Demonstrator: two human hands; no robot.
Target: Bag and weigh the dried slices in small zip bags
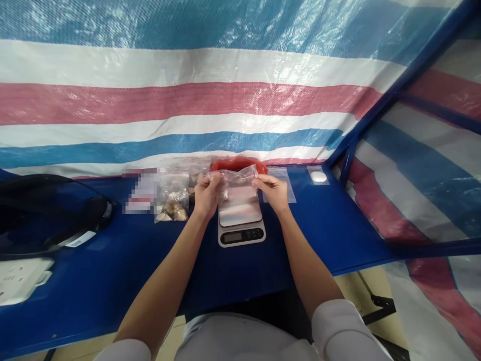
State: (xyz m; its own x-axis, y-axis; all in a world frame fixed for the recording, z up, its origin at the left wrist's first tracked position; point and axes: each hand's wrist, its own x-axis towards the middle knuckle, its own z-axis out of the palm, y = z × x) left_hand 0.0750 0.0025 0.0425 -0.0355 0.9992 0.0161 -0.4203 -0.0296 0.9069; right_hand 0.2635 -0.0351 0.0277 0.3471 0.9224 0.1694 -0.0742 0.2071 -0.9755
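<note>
Between my hands, over the back of a kitchen scale [240,213], a clear plastic bag [237,178] is stretched out sideways. My left hand [207,194] pinches its left side, and my right hand [273,189] pinches its right corner. I see no contents in the bag. The scale has a shiny metal plate and a dark display panel facing me. Left of my left hand stands a zip bag [172,198] of brownish, dried-looking pieces, with another filled bag [199,168] behind it. A red plastic bag [238,163] sits behind the scale, and a flat clear zip bag [292,193] lies beside my right hand.
On the blue table [319,240], a small bag with a white round object [318,176] lies far right. A black cabled item [80,215] and a white power strip [22,281] occupy the left. Striped sheeting [188,105] hangs behind; a blue frame post [376,110] rises at right.
</note>
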